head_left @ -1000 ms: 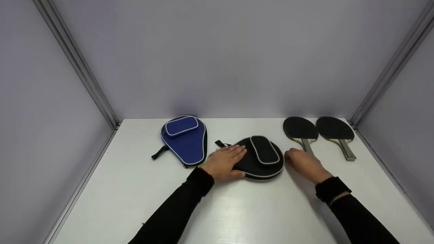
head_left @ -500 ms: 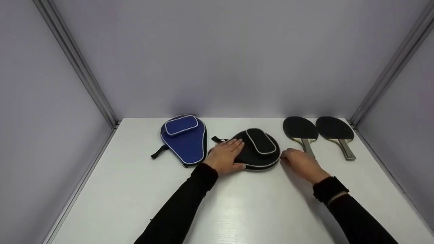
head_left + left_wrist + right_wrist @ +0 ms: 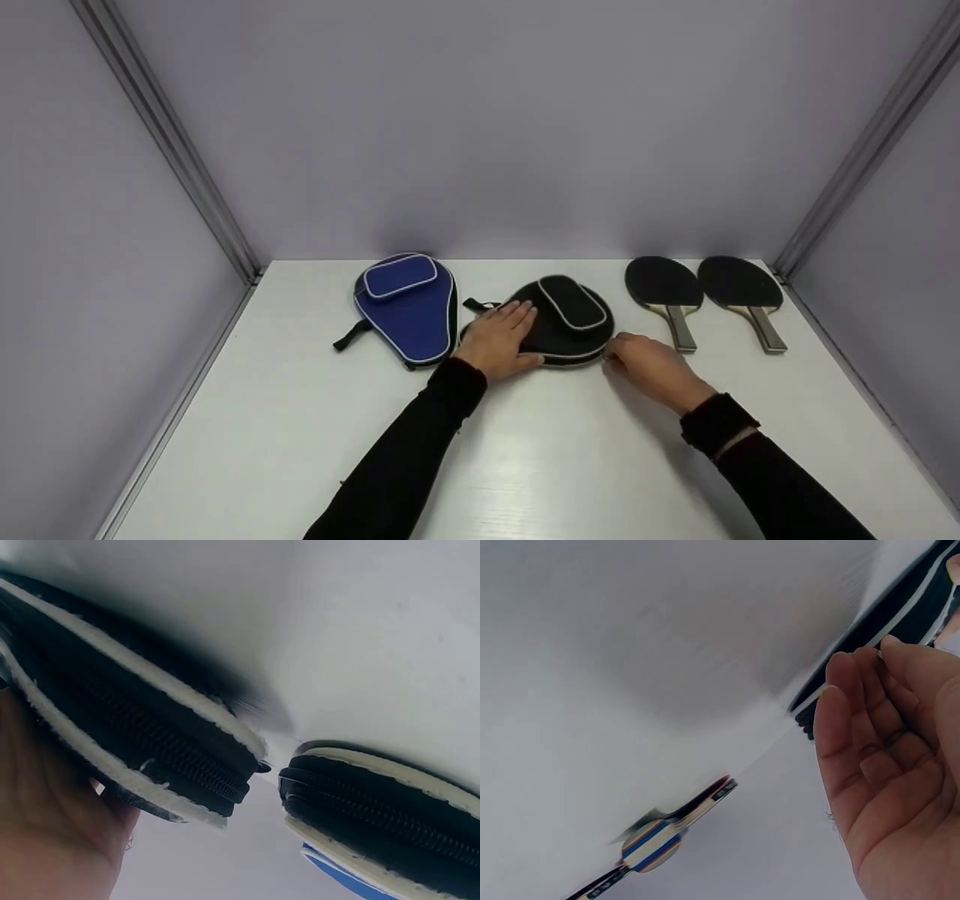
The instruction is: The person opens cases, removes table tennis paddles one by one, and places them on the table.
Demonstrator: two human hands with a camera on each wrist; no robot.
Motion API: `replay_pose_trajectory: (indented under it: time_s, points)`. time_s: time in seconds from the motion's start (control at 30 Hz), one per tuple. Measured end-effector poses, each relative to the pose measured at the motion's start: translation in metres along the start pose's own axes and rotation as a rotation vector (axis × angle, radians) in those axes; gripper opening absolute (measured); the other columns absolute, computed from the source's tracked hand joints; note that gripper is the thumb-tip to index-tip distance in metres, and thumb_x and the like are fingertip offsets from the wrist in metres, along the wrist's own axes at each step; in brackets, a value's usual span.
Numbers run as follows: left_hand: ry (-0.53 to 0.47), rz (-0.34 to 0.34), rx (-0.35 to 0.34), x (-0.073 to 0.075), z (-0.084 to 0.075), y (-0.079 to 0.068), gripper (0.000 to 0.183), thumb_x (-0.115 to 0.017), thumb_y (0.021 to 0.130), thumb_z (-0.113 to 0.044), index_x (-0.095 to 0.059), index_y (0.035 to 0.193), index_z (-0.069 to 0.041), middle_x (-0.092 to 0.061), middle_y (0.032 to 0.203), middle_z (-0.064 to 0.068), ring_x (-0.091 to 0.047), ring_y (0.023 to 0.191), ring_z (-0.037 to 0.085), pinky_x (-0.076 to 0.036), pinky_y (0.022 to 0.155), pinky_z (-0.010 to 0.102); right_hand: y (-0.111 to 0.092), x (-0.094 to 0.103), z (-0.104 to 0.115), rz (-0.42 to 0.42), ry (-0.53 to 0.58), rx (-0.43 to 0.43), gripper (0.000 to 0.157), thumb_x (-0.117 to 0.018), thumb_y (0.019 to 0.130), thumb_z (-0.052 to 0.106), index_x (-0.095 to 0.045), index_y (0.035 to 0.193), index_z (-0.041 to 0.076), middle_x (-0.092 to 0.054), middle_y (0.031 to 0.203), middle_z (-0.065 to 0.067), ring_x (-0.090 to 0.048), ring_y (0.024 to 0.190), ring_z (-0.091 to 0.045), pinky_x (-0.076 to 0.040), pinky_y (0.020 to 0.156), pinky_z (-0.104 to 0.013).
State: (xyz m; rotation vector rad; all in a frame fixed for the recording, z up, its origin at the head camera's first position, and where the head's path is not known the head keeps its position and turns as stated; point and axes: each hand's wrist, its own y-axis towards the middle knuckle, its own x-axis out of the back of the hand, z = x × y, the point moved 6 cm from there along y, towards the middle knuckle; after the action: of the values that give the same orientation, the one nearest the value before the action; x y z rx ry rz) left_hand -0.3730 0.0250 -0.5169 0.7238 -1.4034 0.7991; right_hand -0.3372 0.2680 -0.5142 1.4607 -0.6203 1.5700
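Centrally, black case (image 3: 553, 337) beneath flat left hand (image 3: 496, 345); beside right hand (image 3: 654, 367), apparently pinching it

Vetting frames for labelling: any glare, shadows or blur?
Head: glare on the white table, soft shadow by the right hand; left wrist: zipper teeth on the black case resolve; right wrist: broad diffuse shadow, markings on a paddle too soft to read.

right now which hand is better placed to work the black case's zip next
Probably the right hand, pinching at the edge of the black case, where the zip runs. The left hand lies flat on top, better suited to steadying it. Exactly which part the right pinches is hidden.
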Motion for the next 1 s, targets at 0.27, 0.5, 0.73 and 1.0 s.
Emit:
replay_pose_trajectory:
  time_s: [0.27,0.5,0.73,1.0]
  points:
    - [0.017,0.002,0.007,-0.001,0.0,0.001,0.092,-0.05,0.119,-0.069,-0.028,0.188,-0.013,-0.028,0.197,0.006,-0.029,0.184,0.027,-0.029,0.151,0.046,0.006,-0.002,0.025,0.026,-0.025,0.028,0.004,-0.084,0.105,0.003,-0.083,0.104,0.007,-0.084,0.099,-0.009,-0.083,0.089,-0.028,-0.07,0.077,-0.047]
    - [0.042,-0.024,0.005,-0.001,-0.001,0.0,0.091,-0.051,0.119,-0.069,-0.03,0.187,-0.013,-0.031,0.196,0.005,-0.032,0.183,0.026,-0.031,0.15,0.046,0.012,-0.007,0.044,0.035,-0.045,0.041,0.003,-0.086,0.103,0.003,-0.083,0.102,0.004,-0.085,0.098,-0.012,-0.083,0.087,-0.031,-0.07,0.075,-0.048]
    - [-0.013,0.01,0.016,-0.002,0.001,0.003,0.093,-0.053,0.118,-0.067,-0.029,0.188,-0.011,-0.029,0.197,0.007,-0.028,0.185,0.027,-0.028,0.151,0.045,0.024,-0.012,0.054,-0.038,-0.008,-0.033,0.012,-0.081,0.105,0.001,-0.082,0.093,0.002,-0.082,0.089,-0.013,-0.079,0.077,-0.029,-0.067,0.067,-0.048]
    - [-0.087,0.074,-0.004,0.004,0.002,0.005,0.086,-0.054,0.119,-0.058,-0.033,0.186,-0.007,-0.031,0.196,0.011,-0.029,0.184,0.029,-0.028,0.151,0.04,0.031,-0.014,0.041,-0.066,-0.017,-0.123,0.018,-0.077,0.107,0.0,-0.077,0.089,0.001,-0.079,0.087,-0.02,-0.078,0.074,-0.034,-0.064,0.062,-0.051]
